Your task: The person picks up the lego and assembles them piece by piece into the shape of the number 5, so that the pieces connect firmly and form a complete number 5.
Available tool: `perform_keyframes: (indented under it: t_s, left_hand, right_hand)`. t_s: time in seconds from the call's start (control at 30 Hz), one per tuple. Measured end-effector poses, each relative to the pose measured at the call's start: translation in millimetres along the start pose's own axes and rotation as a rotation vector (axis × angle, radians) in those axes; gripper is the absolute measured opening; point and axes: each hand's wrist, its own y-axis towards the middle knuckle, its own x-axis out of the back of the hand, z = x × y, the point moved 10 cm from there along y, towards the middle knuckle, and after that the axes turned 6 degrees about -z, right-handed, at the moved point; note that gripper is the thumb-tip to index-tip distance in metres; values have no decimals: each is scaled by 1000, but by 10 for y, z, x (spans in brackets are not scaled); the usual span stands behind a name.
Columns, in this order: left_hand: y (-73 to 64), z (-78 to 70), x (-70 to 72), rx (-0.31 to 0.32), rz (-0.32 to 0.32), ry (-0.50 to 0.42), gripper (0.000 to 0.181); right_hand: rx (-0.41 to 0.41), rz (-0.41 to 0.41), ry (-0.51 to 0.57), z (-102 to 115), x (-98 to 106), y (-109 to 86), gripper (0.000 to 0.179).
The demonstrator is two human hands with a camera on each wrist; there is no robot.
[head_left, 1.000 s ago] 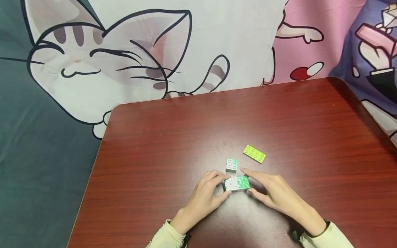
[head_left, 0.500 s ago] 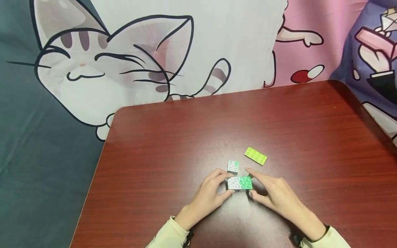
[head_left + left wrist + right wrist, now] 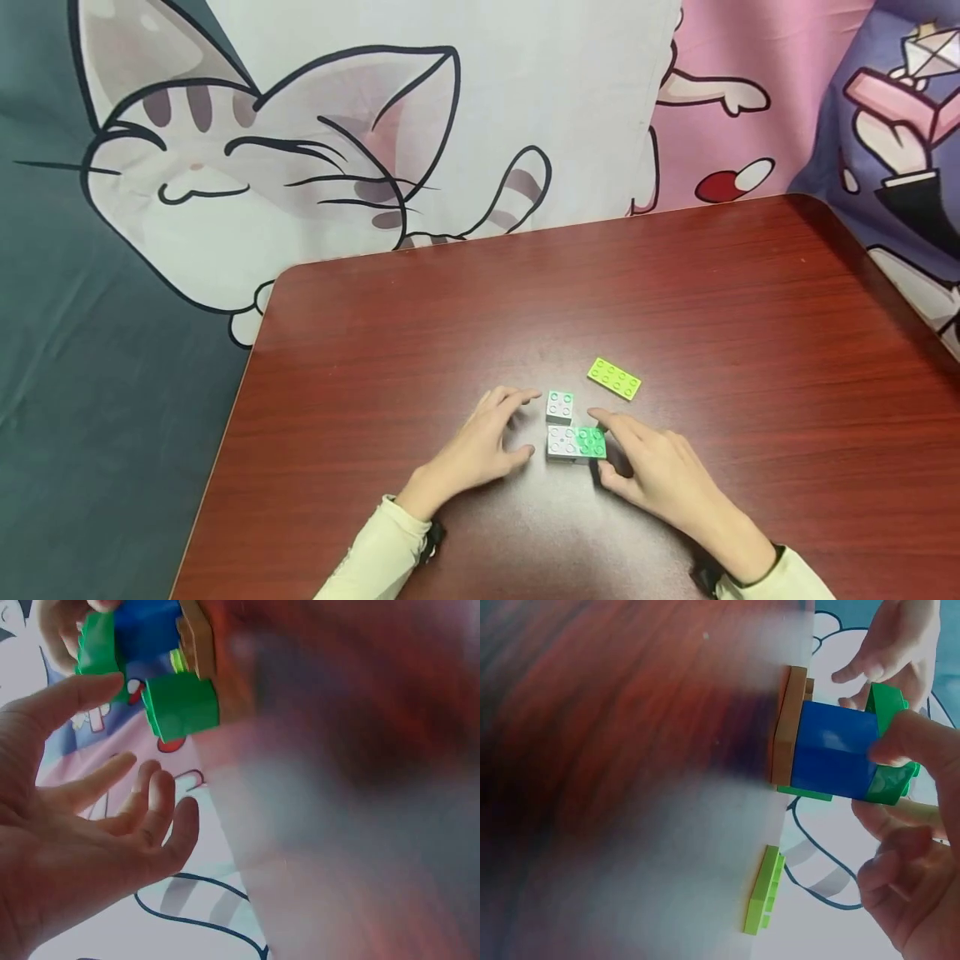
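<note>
A small stack of toy bricks stands on the table in the head view. On top is a long green brick (image 3: 576,442), glare whitening its left half. Blue bricks (image 3: 834,750) sit under it, over a brown base piece (image 3: 787,727). My right hand (image 3: 663,475) pinches the right end of this stack, thumb at the near side and a finger at the far side. To the left, my left hand (image 3: 472,442) is apart from the bricks, fingers spread and holding nothing. Just behind the stack stands a separate square green brick (image 3: 181,709).
A flat lime-green brick (image 3: 614,379) with studs lies behind and to the right of the stack. The reddish-brown wooden table (image 3: 360,350) meets a cartoon cat curtain (image 3: 300,125) along its far edge.
My left hand has let go of the stack's left end and moved away to the left, its fingers opening. My right hand has stayed at the right end.
</note>
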Motion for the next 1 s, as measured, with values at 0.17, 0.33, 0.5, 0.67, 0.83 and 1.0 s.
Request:
perform_keyframes:
  t_s: [0.17,0.33,0.5,0.67,0.83,1.0]
  left_hand:
    - [149,84,-121,-1,58,91,59]
    - [296,110,-255,-40,88,187,52]
    - [371,114,-269,-57,69,209,40]
    - [348,129,-112,-28,-22,109,37]
    - [289,5,131,-61,-125,43,40]
    - [226,-295,253,-160,-156,21,39]
  right_hand:
    - [-39,74,-5,-56,-57,-42,64]
    - [-98,106,-1,-157,21,-91,72]
    - [-126,61,15,-256,171,-73,58]
    - [-111,-36,52,-317,312,-10,50]
    - [-107,-129,156,-264,434,115,44]
    - [-97,-101,314,-95,379,301,49]
